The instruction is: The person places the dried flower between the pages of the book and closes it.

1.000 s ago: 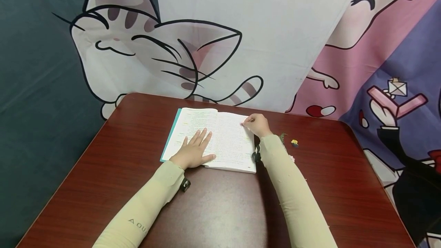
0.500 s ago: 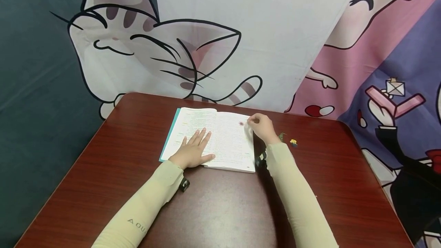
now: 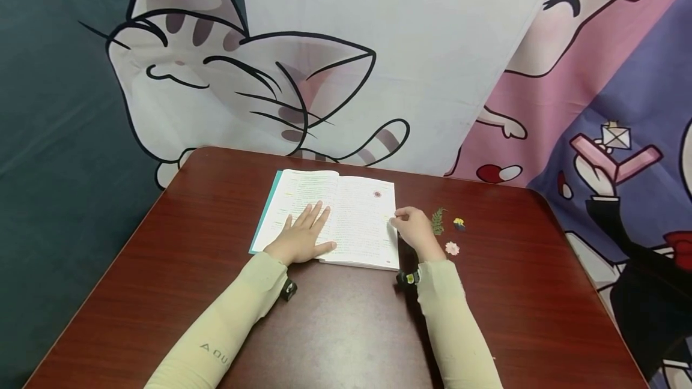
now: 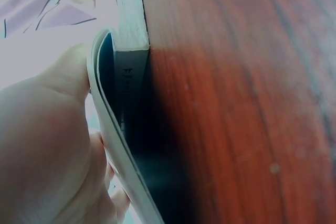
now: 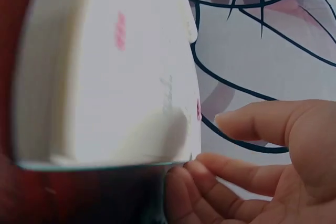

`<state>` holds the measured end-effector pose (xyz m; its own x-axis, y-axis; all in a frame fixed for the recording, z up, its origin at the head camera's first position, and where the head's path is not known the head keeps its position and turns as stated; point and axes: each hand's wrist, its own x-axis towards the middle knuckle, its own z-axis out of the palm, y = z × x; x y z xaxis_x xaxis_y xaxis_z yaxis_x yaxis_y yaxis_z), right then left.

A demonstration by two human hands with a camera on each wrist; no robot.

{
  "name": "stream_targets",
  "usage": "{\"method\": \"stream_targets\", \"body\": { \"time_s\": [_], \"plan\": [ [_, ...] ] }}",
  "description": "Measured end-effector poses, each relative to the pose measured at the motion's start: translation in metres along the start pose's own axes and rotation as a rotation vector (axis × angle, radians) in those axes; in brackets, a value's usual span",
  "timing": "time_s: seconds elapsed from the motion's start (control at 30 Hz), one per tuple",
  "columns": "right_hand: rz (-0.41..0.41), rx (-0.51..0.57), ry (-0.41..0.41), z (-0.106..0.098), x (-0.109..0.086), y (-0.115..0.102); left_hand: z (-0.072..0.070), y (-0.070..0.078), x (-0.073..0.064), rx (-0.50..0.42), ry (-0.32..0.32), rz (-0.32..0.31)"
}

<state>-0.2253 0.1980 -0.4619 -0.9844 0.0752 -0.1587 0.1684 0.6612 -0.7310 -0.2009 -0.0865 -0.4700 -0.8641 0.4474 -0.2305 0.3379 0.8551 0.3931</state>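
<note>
An open book (image 3: pixel 363 227) with a teal cover edge lies on the table. My left hand (image 3: pixel 300 240) rests on its left page, fingers spread. In the left wrist view that page side (image 4: pixel 113 121) tilts up beside the hand. My right hand (image 3: pixel 416 232) is at the book's right edge; in the right wrist view its thumb and index finger stand apart with nothing seen between them, and the fingertips touch or nearly touch the book's edge. A small dark pink pressed flower (image 3: pixel 377 194) lies near the right page's top corner.
Right of my right hand lie a green fern sprig (image 3: pixel 437 221), a yellow and dark flower (image 3: pixel 459 224) and a pale pink flower (image 3: pixel 452 248). They lie on the reddish-brown table (image 3: pixel 346 329). A cartoon-printed cloth (image 3: pixel 432 47) hangs behind the table.
My right hand has let go of the dark pink flower on the right page and moved down along the book's right edge. The fern and pale flower are uncovered. My left hand stays put.
</note>
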Motion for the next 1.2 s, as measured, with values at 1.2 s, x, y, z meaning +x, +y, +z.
{"method": "stream_targets", "body": {
  "time_s": [1.2],
  "plan": [
    [-0.718, -0.455, -0.105, -0.003, -0.058, 0.01, 0.006, -0.008, 0.006, -0.013, -0.013, -0.006]
  ]
}}
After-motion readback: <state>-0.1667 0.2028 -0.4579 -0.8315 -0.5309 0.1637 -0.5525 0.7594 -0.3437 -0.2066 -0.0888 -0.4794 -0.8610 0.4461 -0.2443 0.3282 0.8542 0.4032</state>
